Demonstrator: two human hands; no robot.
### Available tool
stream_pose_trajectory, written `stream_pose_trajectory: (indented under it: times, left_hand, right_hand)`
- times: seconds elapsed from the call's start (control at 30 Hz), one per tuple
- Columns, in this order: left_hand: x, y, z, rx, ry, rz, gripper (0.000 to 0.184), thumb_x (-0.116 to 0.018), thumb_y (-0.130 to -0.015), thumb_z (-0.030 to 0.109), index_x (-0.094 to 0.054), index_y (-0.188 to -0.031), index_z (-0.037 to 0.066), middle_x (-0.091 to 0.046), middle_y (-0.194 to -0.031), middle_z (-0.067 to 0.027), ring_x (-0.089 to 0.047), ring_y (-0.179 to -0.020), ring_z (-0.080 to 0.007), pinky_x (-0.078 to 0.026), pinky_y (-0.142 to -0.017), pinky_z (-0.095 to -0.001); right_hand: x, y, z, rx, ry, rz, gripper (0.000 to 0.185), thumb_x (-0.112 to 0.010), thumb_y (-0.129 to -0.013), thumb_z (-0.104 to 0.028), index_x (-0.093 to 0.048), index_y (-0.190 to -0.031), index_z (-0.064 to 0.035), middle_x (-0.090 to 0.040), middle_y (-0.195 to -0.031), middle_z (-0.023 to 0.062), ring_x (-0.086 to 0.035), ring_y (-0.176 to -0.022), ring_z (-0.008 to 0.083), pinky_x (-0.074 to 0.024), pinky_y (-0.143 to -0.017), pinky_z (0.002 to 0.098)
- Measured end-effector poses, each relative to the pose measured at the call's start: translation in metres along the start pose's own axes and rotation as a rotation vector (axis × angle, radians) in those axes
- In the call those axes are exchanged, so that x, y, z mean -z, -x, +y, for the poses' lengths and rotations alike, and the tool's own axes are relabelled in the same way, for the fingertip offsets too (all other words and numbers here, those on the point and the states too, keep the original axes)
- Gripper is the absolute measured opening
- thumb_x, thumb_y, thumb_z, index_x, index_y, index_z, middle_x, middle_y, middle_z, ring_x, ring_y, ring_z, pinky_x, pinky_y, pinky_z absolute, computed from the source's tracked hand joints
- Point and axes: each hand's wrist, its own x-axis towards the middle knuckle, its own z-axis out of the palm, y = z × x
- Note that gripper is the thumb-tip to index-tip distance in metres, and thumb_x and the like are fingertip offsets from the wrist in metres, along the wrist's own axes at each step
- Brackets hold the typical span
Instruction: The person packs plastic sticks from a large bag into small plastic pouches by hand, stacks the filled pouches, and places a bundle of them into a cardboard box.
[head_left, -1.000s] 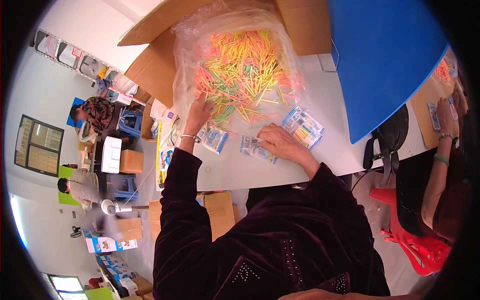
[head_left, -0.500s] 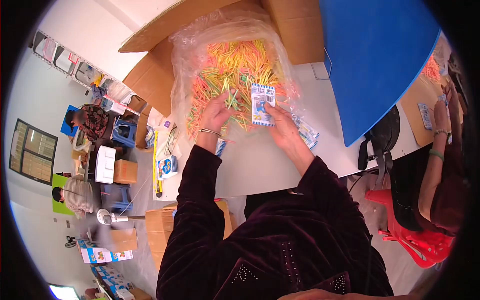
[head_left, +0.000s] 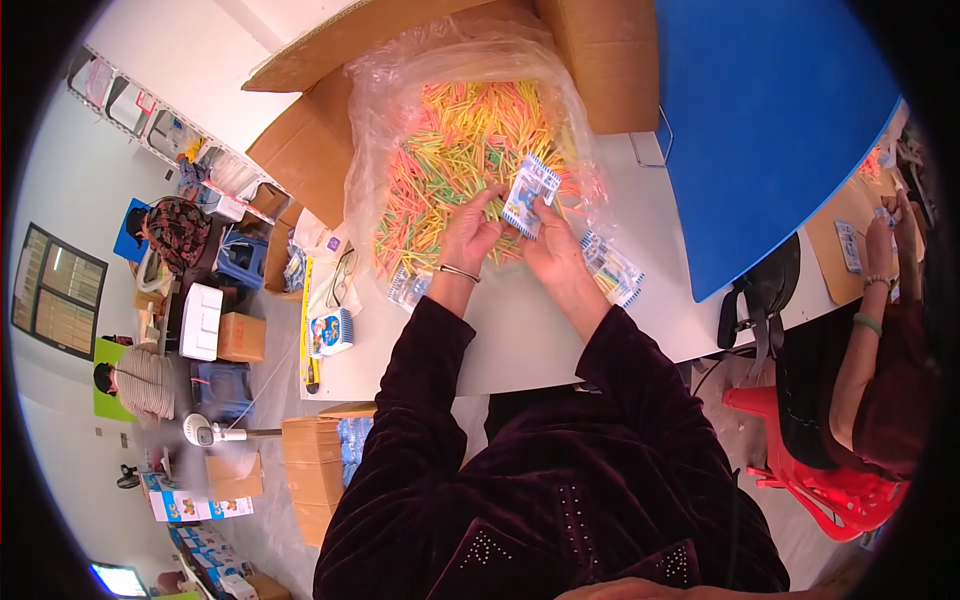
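My right hand (head_left: 560,258) is closed on a small printed packet (head_left: 532,195), blue and white with striped ends, held tilted with the thumb across its front. Close to the packet's left edge is my left hand (head_left: 472,235), its fingers drawn together; what they hold, if anything, is hidden. Behind both hands lies a heap of thin pink, yellow and green sticks (head_left: 450,150) in a clear plastic bag (head_left: 365,130) inside an opened cardboard box (head_left: 310,150). More filled packets (head_left: 612,270) lie on the table beside my right wrist, and another packet (head_left: 408,288) is by my left wrist.
A blue panel (head_left: 770,130) stands at the right of the white table (head_left: 540,330). Glasses (head_left: 343,280), a yellow-edged ruler (head_left: 306,345) and a striped packet stack (head_left: 330,332) lie at the left. A co-worker's arm (head_left: 858,370) is at far right, near a red chair (head_left: 810,470).
My left hand has moved right, from over the heap to beside the packet; the sticks seen in its fingers no longer show. The packet has tilted and shifted slightly right.
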Motion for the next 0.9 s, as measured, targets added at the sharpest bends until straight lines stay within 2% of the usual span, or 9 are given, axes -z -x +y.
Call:
stream_pose_trajectory:
  times: [0.07,0.23,0.37,0.47,0.53,0.67,0.8,0.87,0.9]
  left_hand:
    - [-0.003,-0.001,-0.004,0.022,-0.017,-0.029,0.022,-0.058,-0.088,0.01,-0.054,-0.105,-0.002,-0.06,-0.099,-0.0088,-0.058,-0.093,-0.0199,-0.049,-0.084,-0.036]
    - [-0.015,0.007,-0.005,-0.057,0.026,0.051,0.02,-0.058,-0.087,0.008,-0.057,-0.103,-0.004,-0.062,-0.099,-0.0101,-0.062,-0.087,-0.0191,-0.051,-0.077,-0.0298]
    - [-0.013,0.003,-0.01,-0.136,-0.003,0.016,0.018,-0.056,-0.086,0.005,-0.058,-0.101,-0.005,-0.063,-0.099,-0.0106,-0.062,-0.088,-0.0196,-0.051,-0.076,-0.0313]
    - [-0.015,0.007,-0.014,-0.198,-0.075,-0.009,0.02,-0.051,-0.087,-0.001,-0.056,-0.104,-0.008,-0.062,-0.1,-0.0115,-0.062,-0.09,-0.0206,-0.052,-0.08,-0.032]
    - [-0.017,0.009,-0.017,-0.305,-0.207,-0.114,0.022,-0.045,-0.088,-0.002,-0.054,-0.107,-0.008,-0.062,-0.101,-0.0124,-0.062,-0.092,-0.0203,-0.052,-0.08,-0.0321]
    - [-0.026,0.015,-0.026,-0.393,-0.186,-0.047,0.023,-0.041,-0.088,-0.003,-0.053,-0.107,-0.005,-0.062,-0.1,-0.0113,-0.061,-0.092,-0.0194,-0.052,-0.079,-0.0319]
    - [-0.024,0.011,-0.017,-0.331,-0.11,-0.006,0.014,-0.048,-0.091,0.005,-0.054,-0.102,-0.001,-0.062,-0.096,-0.0094,-0.06,-0.09,-0.0172,-0.051,-0.076,-0.0304]
    - [-0.013,0.002,-0.007,-0.28,-0.075,0.037,0.013,-0.051,-0.091,0.008,-0.054,-0.099,-0.001,-0.062,-0.094,-0.0086,-0.06,-0.088,-0.0161,-0.051,-0.076,-0.0303]
    - [-0.009,0.0,0.001,-0.296,-0.099,0.02,0.014,-0.052,-0.092,0.011,-0.054,-0.099,0.0,-0.061,-0.091,-0.0077,-0.059,-0.085,-0.0158,-0.05,-0.075,-0.0305]
  right_hand:
    - [-0.001,-0.006,0.002,0.04,-0.038,0.041,0.017,-0.05,-0.092,-0.014,-0.054,-0.108,-0.0064,-0.061,-0.105,0.0046,-0.057,-0.098,0.0172,-0.0441,-0.089,0.0344]
    - [-0.004,-0.01,0.001,0.043,-0.061,0.004,0.016,-0.052,-0.091,-0.013,-0.055,-0.106,-0.0071,-0.061,-0.104,0.0038,-0.057,-0.097,0.0164,-0.0436,-0.09,0.0326]
    - [-0.004,-0.019,0.005,0.05,-0.081,-0.023,0.016,-0.053,-0.091,-0.012,-0.056,-0.105,-0.0065,-0.061,-0.103,0.0037,-0.057,-0.095,0.0163,-0.0439,-0.089,0.0321]
    - [-0.007,-0.023,0.01,0.089,-0.091,-0.023,0.016,-0.054,-0.09,-0.012,-0.056,-0.105,-0.0062,-0.061,-0.103,0.0036,-0.057,-0.095,0.0161,-0.0444,-0.088,0.032]
    - [-0.013,-0.02,0.009,0.084,-0.105,-0.012,0.016,-0.055,-0.09,-0.012,-0.056,-0.105,-0.006,-0.061,-0.102,0.0035,-0.057,-0.095,0.0161,-0.0446,-0.088,0.032]
    - [-0.015,-0.02,0.009,0.067,-0.106,0.004,0.017,-0.056,-0.089,-0.012,-0.056,-0.104,-0.0056,-0.061,-0.101,0.0027,-0.057,-0.094,0.0163,-0.0452,-0.087,0.0324]
    - [-0.005,-0.025,0.002,0.06,-0.071,-0.09,0.018,-0.06,-0.087,-0.014,-0.058,-0.103,-0.0054,-0.062,-0.101,0.0027,-0.057,-0.094,0.0152,-0.0453,-0.086,0.0316]
    - [-0.007,-0.019,-0.005,0.138,0.205,-0.021,0.02,-0.065,-0.084,-0.015,-0.06,-0.1,-0.0053,-0.064,-0.095,0.0028,-0.058,-0.09,0.0131,-0.0456,-0.084,0.0305]
    - [-0.007,-0.016,-0.009,0.136,0.207,-0.023,0.02,-0.065,-0.084,-0.015,-0.06,-0.1,-0.0053,-0.064,-0.095,0.0028,-0.058,-0.09,0.0131,-0.0456,-0.084,0.0305]
